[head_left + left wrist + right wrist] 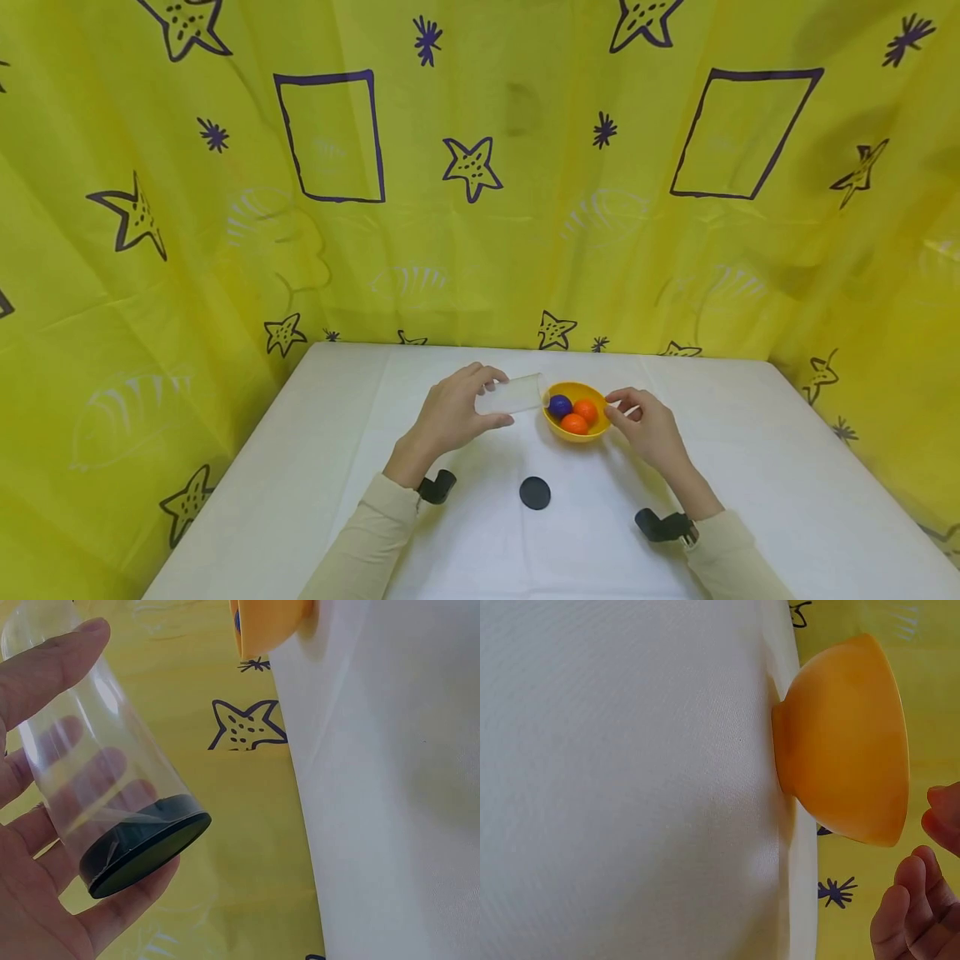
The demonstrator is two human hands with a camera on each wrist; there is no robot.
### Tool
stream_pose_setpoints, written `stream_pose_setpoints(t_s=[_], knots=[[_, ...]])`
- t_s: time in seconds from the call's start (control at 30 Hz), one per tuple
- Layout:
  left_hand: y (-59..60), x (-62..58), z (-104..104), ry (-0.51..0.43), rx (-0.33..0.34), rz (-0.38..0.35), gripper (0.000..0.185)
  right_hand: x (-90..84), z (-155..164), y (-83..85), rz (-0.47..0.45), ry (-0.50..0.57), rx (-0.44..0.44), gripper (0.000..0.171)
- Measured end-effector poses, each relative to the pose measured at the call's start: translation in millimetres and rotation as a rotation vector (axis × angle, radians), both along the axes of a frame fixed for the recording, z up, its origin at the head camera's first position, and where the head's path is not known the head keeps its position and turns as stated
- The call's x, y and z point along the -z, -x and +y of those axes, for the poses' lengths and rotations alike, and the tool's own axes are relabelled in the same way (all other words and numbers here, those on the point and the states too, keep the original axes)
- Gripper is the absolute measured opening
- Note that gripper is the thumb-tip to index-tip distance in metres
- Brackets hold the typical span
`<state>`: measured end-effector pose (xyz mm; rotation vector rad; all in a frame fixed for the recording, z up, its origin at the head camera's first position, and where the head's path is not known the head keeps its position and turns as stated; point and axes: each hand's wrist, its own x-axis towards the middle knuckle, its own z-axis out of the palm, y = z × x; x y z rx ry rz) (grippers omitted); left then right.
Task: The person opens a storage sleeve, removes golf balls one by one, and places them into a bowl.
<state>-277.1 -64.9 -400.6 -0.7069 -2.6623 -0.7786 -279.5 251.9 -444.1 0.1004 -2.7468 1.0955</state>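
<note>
My left hand [448, 413] grips a clear plastic tube [517, 394] around its side, fingers on one side and thumb on the other. The tube lies tilted almost level, its mouth over the left rim of a yellow bowl [573, 437]. A black cap [150, 847] closes the end away from the bowl. Inside the bowl lie a dark blue ball [559, 406] and two orange balls [585, 410]. Beside the bowl's right rim is my right hand [651, 432], fingers loosely bent and holding nothing; the right wrist view shows a small gap between fingertips and bowl.
A black round disc [536, 492] lies flat on the white table [360, 492], nearer to me than the bowl. A yellow curtain [480, 242] with star drawings hangs behind the table and along both sides. Each wrist wears a black camera mount [663, 526].
</note>
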Motion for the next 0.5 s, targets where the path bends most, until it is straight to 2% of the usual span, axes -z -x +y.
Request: stream_pose_setpoints(t_s=[0.3, 0.5], knots=[[0.0, -0.1, -1.4, 0.002, 0.004, -0.012, 0.051, -0.5, -2.5, 0.1, -0.039, 0.003, -0.016, 0.026], [1.1, 2.1, -0.8, -0.003, 0.001, -0.059, 0.051, 0.3, -2.2, -0.4, -0.051, -0.001, -0.025, 0.026]])
